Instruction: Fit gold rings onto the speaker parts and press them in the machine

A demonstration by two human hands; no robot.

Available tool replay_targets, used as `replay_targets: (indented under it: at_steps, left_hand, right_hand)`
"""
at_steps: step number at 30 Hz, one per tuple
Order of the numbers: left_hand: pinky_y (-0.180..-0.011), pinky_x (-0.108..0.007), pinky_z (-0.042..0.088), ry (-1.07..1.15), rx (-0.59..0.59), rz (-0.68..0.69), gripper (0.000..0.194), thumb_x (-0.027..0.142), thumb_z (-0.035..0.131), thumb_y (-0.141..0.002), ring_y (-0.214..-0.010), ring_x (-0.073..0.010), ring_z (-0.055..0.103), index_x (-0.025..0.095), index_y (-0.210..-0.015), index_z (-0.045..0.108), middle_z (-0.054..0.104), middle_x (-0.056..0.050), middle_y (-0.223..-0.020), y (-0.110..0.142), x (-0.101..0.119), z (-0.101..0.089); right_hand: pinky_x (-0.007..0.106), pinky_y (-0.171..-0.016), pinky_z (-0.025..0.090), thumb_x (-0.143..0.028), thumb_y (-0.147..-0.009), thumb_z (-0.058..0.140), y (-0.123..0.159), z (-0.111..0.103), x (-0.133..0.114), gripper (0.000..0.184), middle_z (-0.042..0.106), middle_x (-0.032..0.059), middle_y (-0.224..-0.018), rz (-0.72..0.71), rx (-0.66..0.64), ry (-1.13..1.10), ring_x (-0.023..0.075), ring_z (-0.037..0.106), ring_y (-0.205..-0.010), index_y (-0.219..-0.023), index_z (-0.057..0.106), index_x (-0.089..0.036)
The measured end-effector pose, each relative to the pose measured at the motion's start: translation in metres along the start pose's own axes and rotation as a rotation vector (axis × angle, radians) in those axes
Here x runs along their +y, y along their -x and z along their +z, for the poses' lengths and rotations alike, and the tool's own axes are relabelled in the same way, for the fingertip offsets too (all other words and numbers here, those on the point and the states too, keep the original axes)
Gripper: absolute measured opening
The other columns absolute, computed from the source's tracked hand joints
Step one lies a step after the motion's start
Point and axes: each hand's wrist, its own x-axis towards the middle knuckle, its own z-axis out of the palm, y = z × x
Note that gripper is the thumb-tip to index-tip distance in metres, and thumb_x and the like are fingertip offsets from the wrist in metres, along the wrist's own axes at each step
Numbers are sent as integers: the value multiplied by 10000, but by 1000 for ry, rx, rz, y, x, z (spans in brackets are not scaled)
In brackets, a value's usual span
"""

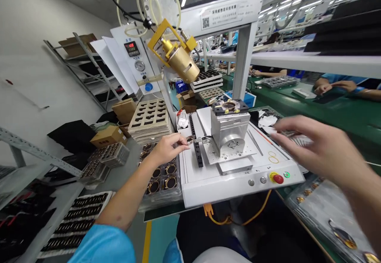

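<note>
My left hand (170, 147) pinches a small round watch case (189, 140) between thumb and fingertips, just left of the metal fixture. Under that wrist lies a clear tray of round watch parts (170, 170). My right hand (317, 146), blurred by motion, hangs over the machine's right side with thumb and forefinger apart. Its fingertips are nearest to crumpled white tissue (267, 120); whether they touch it I cannot tell. Between my hands stands the metal fixture block (230, 130), with a round dark seat (229, 105) on top.
Above the fixture hangs a tilted brass press head (183, 64). Yellow rings (273, 157) lie on the white machine base, near a red stop button (278, 178). Stacked trays (151, 116) stand at left. Another tray (330, 215) sits at lower right. Co-workers' hands (336, 88) show at far right.
</note>
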Motion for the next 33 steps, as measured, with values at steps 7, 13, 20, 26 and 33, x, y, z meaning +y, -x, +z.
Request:
replay_targets:
  at_steps: [7,13,20,26,33]
  left_hand:
    - [-714,-305,573,125,279,77,262,339,794,-842,-753,-183,705,197,-709,619,714,-45,-765,-23,26,17]
    - [-774,-326,547,171,356,100,227,316,713,-885,-756,-176,661,198,-712,626,681,-32,-766,-58,32,23]
    - [-886,-349,540,74,92,162,124,274,682,-863,-987,-213,672,191,-774,706,698,-80,-1061,-154,46,23]
    - [-803,-334,508,-71,-141,70,160,229,638,-867,-861,-208,703,187,-763,752,778,-40,-868,-186,67,31]
    - [-758,-309,477,-161,-248,207,273,296,553,-936,-824,-186,691,191,-814,773,796,-45,-896,-176,71,19]
  right_hand:
    - [376,-886,549,-177,-826,722,-149,43,-6,204,767,65,-1025,-175,-359,-8,268,699,-963,-1024,772,-194]
    - [335,-842,554,-231,-785,785,-162,40,-4,158,769,23,-941,-82,-411,-231,220,704,-877,-939,775,-198]
    - [461,-948,586,-414,-797,827,-103,24,2,325,757,104,-1054,42,22,-654,274,716,-977,-988,723,-173]
    - [429,-984,585,-429,-852,826,-13,-3,10,327,749,112,-1141,190,42,-700,278,711,-1063,-1080,729,-216]
    - [388,-918,635,-562,-674,902,110,-7,46,450,780,127,-1052,699,17,-670,321,746,-978,-975,787,-248]
